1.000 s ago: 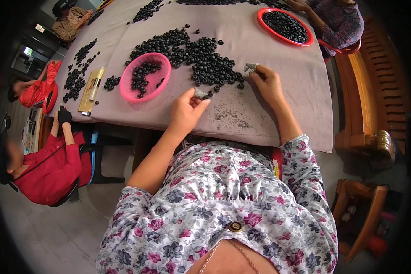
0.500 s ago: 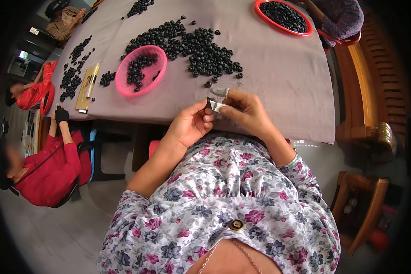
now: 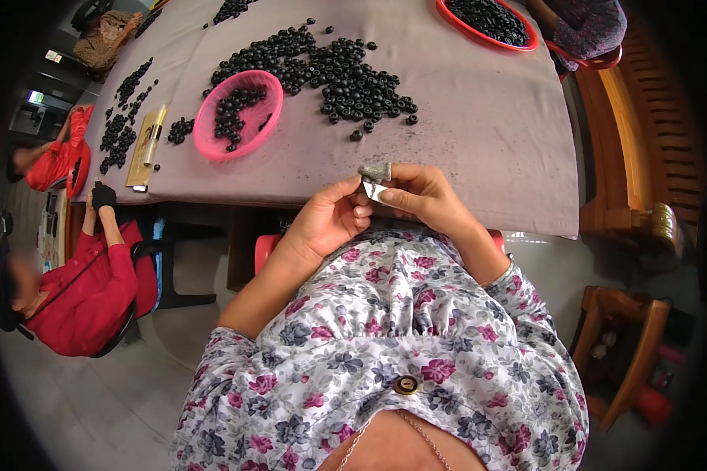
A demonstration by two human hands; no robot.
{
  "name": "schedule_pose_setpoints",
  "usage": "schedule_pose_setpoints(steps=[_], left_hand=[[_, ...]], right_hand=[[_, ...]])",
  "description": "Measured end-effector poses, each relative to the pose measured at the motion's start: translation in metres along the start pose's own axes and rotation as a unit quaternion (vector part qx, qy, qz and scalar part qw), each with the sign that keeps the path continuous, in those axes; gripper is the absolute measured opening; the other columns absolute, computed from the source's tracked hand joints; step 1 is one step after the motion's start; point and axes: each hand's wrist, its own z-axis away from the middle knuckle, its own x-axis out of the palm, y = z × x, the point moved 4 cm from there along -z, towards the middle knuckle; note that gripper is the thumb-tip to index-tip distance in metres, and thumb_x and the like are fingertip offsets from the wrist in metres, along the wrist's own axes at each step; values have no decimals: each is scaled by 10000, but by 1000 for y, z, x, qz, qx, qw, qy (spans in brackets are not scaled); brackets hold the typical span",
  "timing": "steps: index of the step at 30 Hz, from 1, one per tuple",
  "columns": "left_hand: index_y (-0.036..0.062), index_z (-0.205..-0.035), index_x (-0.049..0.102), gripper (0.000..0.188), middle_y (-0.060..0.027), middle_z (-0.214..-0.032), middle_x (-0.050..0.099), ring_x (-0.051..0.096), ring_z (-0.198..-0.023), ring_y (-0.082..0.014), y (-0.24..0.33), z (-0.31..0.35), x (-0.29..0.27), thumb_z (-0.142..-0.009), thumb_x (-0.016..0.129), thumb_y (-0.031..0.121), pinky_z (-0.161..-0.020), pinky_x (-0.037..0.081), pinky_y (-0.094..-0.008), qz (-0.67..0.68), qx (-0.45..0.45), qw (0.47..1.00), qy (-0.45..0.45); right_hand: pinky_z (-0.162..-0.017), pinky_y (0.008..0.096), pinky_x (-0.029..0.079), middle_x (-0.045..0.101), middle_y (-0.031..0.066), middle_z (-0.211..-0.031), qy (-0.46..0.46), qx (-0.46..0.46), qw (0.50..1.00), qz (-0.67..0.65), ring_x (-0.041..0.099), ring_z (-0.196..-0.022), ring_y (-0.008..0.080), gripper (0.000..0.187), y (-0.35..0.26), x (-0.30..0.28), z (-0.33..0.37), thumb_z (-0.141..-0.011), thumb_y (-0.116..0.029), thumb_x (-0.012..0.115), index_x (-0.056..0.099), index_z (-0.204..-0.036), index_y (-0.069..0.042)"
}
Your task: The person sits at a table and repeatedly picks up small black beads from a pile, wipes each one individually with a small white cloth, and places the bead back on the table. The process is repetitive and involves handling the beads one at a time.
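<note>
My left hand (image 3: 326,220) is closed, its thumb and index finger pinched on a small black bead that is mostly hidden in the fingers. Close against it is my right hand (image 3: 428,202), closed on a small flat white piece (image 3: 374,191) held under the thumb. A grey cover (image 3: 375,172) sits on the right index fingertip, which lies over the bead. Both hands meet just above the table's near edge. Beyond them a large heap of black beads (image 3: 361,94) spreads across the cloth, with a few loose ones at its near side.
A pink basket (image 3: 202,141) with black beads stands left of the heap. A red tray (image 3: 530,43) full of flat black pieces is at the far right. A yellowish packet (image 3: 143,149) lies left. Several people sit around the table (image 3: 495,157); a wooden bench (image 3: 613,141) is at right.
The right index finger with its grey cover has come down over the bead, and the white piece has tilted between the hands. The left hand has hardly moved.
</note>
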Motion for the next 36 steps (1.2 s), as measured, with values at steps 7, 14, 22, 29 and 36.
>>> schedule_pose_setpoints(steps=[7, 14, 22, 29, 36], left_hand=[[70, -910, 597, 177, -3, -775, 572, 513, -655, -119, -1, 0, 0, -898, 647, 239, -585, 428, -250, -17, 8, 1000, 16], [59, -920, 598, 185, -3, -771, 570, 514, -657, -119, -1, -1, -2, -913, 631, 240, -590, 430, -253, -11, 7, 1000, 5], [29, -960, 603, 206, -19, -766, 551, 502, -652, -129, 0, 1, 3, -941, 589, 233, -592, 428, -266, -49, 30, 997, -42], [25, -949, 603, 186, -24, -748, 540, 482, -630, -130, 2, 2, 7, -952, 570, 208, -575, 417, -262, -45, 32, 997, -61], [37, -931, 595, 170, -22, -728, 528, 468, -604, -121, 2, 0, 4, -961, 554, 200, -550, 398, -255, -42, 34, 996, -65]], right_hand=[[-549, 188, 406, 641, -8, -819, -25, -13, 996, 87, 518, -630, 36, 233, -3, -6, -1, -925, -135, 613, 633, -1108, 7], [-472, 184, 351, 638, -4, -796, -33, -7, 996, 79, 484, -553, 35, 220, -4, -6, -1, -922, -149, 616, 642, -1081, 0], [-444, 188, 312, 588, -25, -696, -48, -6, 997, 63, 457, -523, 26, 195, -12, -5, 0, -929, -168, 613, 656, -1035, -10], [-441, 183, 315, 578, -27, -692, -66, 7, 997, 33, 442, -514, 24, 186, -10, -8, -1, -932, -113, 593, 661, -1057, 6], [-429, 187, 302, 561, -27, -646, -42, 20, 998, 39, 426, -498, 25, 180, -12, -8, 0, -932, -102, 593, 678, -1046, 8]])
